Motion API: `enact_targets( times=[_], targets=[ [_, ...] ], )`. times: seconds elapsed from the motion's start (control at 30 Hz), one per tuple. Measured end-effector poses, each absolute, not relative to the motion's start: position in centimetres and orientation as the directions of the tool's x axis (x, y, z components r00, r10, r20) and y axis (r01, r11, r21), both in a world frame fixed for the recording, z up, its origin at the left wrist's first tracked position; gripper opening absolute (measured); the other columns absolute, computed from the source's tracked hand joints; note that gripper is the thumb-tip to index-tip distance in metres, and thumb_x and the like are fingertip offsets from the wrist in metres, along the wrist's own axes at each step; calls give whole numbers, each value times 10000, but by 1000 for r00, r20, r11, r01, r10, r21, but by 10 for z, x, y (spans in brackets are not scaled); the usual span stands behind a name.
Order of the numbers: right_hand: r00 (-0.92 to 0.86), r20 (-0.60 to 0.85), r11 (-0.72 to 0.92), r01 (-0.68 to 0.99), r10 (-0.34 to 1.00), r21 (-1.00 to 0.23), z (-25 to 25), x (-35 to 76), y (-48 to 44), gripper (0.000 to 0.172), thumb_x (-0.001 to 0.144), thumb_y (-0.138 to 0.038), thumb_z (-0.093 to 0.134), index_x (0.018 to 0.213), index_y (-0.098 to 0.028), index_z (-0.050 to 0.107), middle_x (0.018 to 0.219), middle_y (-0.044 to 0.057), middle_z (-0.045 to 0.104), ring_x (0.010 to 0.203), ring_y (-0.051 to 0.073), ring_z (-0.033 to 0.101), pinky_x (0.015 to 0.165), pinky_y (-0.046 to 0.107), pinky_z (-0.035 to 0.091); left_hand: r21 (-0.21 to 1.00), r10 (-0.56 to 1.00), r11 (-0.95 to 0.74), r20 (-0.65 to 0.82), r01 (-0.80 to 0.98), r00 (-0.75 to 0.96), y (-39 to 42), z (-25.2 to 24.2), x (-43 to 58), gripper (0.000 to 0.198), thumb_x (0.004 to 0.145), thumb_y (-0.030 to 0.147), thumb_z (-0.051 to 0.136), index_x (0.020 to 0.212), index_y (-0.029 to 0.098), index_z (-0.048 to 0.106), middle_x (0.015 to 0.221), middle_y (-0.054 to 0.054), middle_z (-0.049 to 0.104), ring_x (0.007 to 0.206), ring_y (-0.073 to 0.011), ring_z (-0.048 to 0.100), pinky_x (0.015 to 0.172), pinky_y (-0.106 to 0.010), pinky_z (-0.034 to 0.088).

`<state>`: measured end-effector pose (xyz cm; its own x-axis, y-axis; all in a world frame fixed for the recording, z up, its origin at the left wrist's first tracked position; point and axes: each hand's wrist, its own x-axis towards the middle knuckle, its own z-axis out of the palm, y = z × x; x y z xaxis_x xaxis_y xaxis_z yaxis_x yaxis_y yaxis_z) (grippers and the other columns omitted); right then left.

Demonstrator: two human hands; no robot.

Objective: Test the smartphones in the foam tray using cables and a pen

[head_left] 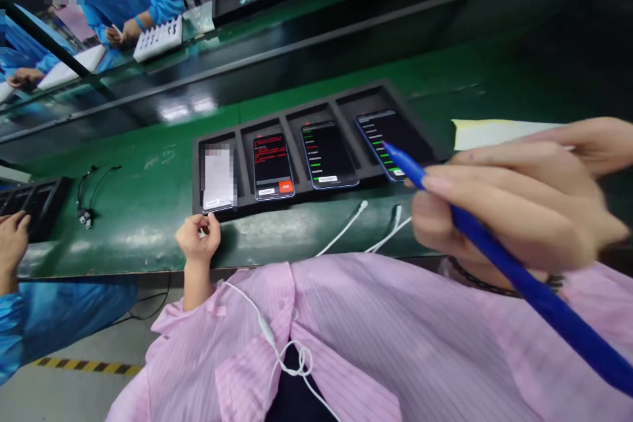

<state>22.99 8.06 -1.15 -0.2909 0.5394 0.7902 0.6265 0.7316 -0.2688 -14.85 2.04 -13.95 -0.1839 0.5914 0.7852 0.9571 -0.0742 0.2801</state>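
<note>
A black foam tray (297,120) on the bench holds several phones in a row. My left hand (198,237) is closed, thumb and finger pinched at the lower edge of the leftmost phone (217,175), whose screen is light. What lies in the pinch is too small to make out. My right hand (519,198) grips a blue pen (484,237), its tip in front of the rightmost phone (390,138). That phone and the third phone (329,151) show rows of green and white text. Red text and an orange-red button appear on the second phone (273,171).
White cables (346,227) lie at the bench's front edge. Another white cable (267,330) hangs over my pink garment. Paper (499,134) lies behind my right hand. A dark cable (85,211), a co-worker's hand (12,241) and a black tray (44,204) are at left.
</note>
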Motion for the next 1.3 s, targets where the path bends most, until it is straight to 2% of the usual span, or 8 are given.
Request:
enact_targets(
  times=[0.07,0.13,0.33,0.43,0.53,0.73,1.0,1.3],
  targets=[
    [-393,860,730,683,325,36,-16,244,93,110,920,-212,614,993,-286,651,717,-35,692,698,162,605,869,406,336,305,584,-18,776,952,-237,16,-132,-142,191,813,302,660,774,212,497,534,45,563,431,-112,506,503,-241,417],
    [-433,813,619,776,388,118,-23,260,95,114,942,-164,584,1006,-235,645,764,23,706,720,181,596,827,393,360,293,505,21,822,956,-263,12,-121,-131,199,798,300,686,790,213,508,614,11,609,528,-148,558,584,-289,452],
    [-238,752,418,907,615,-54,-55,301,87,250,975,-302,570,747,-243,487,618,28,618,564,177,531,628,351,345,398,570,-492,819,774,-59,7,-82,-69,152,833,198,657,806,209,508,725,-1,606,666,-165,600,662,-312,483],
    [-137,729,403,892,671,-203,-71,300,81,322,941,-411,623,771,-264,392,594,21,610,494,181,512,545,328,336,635,841,-540,415,552,347,17,-70,-31,72,928,227,572,860,203,574,730,11,644,613,-123,593,595,-239,477],
    [-66,589,347,858,805,-379,-84,290,76,383,912,-528,621,802,-275,355,595,16,624,467,196,535,483,304,332,692,816,-400,-30,601,577,34,-69,2,159,967,332,568,944,197,650,811,-5,708,649,-126,624,612,-237,466],
    [19,342,165,850,940,-500,-97,278,77,265,903,-484,487,828,-262,362,691,44,610,531,227,567,507,295,307,601,663,-430,-296,674,687,59,-72,55,404,955,544,567,870,169,692,708,-21,679,615,-155,625,544,-255,373],
    [40,328,163,807,944,-568,-101,274,85,193,888,-432,432,846,-266,343,668,30,540,544,237,538,527,317,310,374,625,-552,-407,746,666,71,-79,103,446,921,566,595,808,152,716,734,-94,718,677,-251,702,524,-298,396],
    [-6,411,245,810,912,-533,-104,276,88,148,888,-352,435,819,-267,336,667,7,534,546,204,499,591,332,356,382,582,-623,-358,683,731,77,-83,100,285,956,370,567,842,160,722,706,-81,719,649,-234,703,558,-299,462]
  ],
)
